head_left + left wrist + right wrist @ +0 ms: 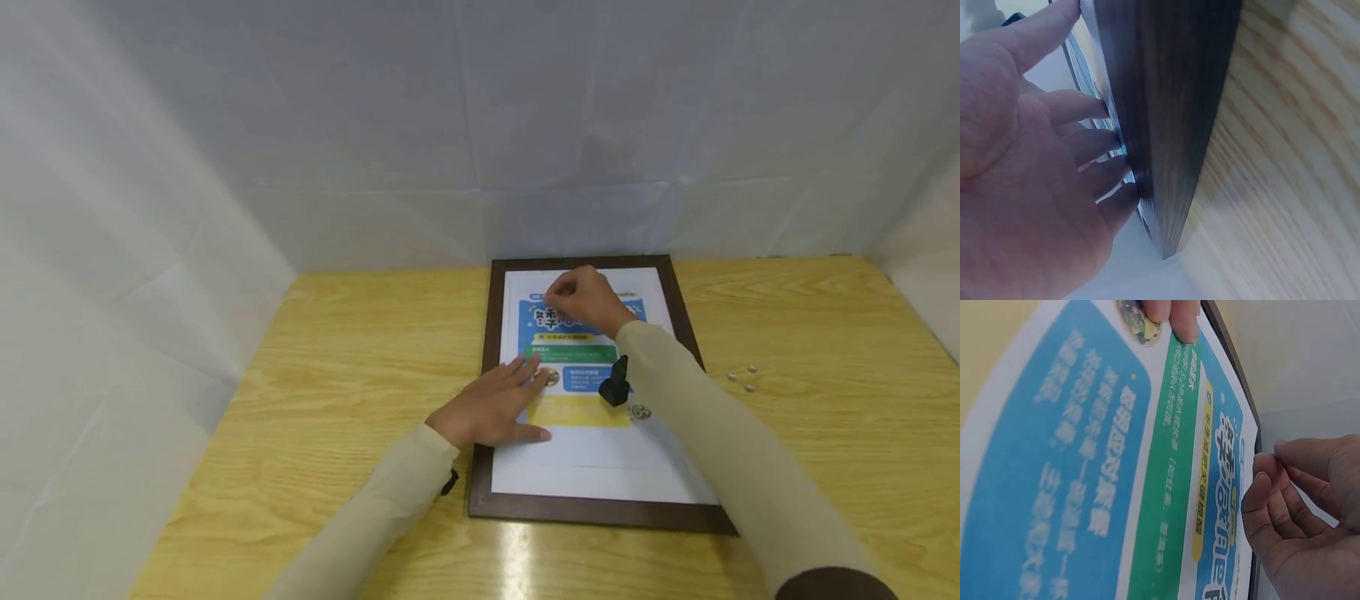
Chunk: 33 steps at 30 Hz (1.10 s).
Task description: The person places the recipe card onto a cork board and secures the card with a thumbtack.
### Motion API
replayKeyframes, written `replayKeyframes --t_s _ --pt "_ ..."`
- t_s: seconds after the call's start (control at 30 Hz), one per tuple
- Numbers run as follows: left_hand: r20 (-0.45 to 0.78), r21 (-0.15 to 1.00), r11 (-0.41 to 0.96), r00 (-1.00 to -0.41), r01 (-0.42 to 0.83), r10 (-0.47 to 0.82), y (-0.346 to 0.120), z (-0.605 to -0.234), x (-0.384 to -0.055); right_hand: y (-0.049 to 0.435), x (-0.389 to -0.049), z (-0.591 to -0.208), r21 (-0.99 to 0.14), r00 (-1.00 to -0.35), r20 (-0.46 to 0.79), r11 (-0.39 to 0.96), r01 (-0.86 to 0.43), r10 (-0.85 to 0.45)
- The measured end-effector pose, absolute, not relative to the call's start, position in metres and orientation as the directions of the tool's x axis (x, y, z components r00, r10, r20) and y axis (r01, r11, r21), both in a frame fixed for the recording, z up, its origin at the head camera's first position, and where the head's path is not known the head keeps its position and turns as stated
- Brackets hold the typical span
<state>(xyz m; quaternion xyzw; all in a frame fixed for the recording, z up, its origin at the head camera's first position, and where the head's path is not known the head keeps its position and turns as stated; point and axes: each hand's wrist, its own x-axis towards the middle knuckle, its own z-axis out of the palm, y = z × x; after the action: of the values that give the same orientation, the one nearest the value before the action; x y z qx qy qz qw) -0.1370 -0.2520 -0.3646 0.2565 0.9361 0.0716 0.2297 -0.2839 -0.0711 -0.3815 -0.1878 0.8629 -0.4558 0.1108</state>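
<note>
A printed poster [577, 411] with blue, green and yellow blocks lies on the white board of a dark brown frame [600, 511], flat on the table. My left hand [491, 408] rests palm down over the frame's left side, with fingers spread onto the poster. In the left wrist view, the fingertips [1124, 197] reach past the dark frame edge. Near the poster's upper left, my right hand [588, 298] brings thumb and forefinger together. The right wrist view shows that hand [1304, 512] with its fingers curled; whether something small sits between the fingertips is hidden.
Three small, shiny round pieces, one of them a silvery disc [752, 368], lie on the wooden table [345, 358] right of the frame. White sheeting [375, 108] hangs behind the table, close to the frame's far edge, and at both sides.
</note>
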Motion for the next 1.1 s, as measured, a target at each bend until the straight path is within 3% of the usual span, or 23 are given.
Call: replayKeyframes --t_s 0.53,1.1 --pt "-0.407 0.235 0.860 -0.757 0.454 0.511 -0.249 -0.362 -0.135 -0.090 -0.293 -0.390 -0.914 -0.968 -0.054 0.402 -0.050 -0.243" --pt "-0.418 0.243 0.861 -0.753 0.446 0.508 -0.246 -0.361 -0.133 -0.098 -0.299 -0.391 -0.912 -0.970 -0.134 0.409 0.041 -0.201"
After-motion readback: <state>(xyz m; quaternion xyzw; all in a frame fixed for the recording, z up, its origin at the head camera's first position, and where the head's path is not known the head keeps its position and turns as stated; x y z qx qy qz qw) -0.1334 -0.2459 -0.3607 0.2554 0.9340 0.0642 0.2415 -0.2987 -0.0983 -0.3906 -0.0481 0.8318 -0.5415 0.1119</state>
